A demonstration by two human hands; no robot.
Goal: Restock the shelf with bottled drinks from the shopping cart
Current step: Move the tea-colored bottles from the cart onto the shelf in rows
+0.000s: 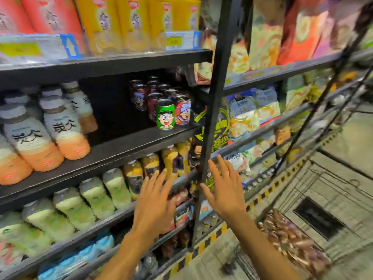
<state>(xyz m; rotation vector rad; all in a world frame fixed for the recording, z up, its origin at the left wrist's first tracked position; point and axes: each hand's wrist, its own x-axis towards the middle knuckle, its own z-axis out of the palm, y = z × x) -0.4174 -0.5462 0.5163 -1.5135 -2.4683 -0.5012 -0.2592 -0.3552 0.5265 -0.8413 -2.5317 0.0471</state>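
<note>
Grips: the left grip and the right grip are both open, fingers straight and spread, backs toward the camera, holding nothing. They are raised side by side, near each other but apart.

The left grip's fingertips lie in front of the edge of a lower board of the black metal shelf. Tall bottles with yellow labels stand just behind them; contact cannot be determined.

The right grip lies just right of the black upright post.

The silver wire shopping cart stands below and to the right of the right grip, well apart from both grips. Its load is a blurred brown and pink mass; individual bottles cannot be made out.

On the board above the grips:
- white and orange plastic bottles with grey caps on the left;
- a green cartoon-printed can on the right, fronting dark red cans;
- a bare stretch of board between these two groups.

Pale green bottles fill the board left of the left grip.
</note>
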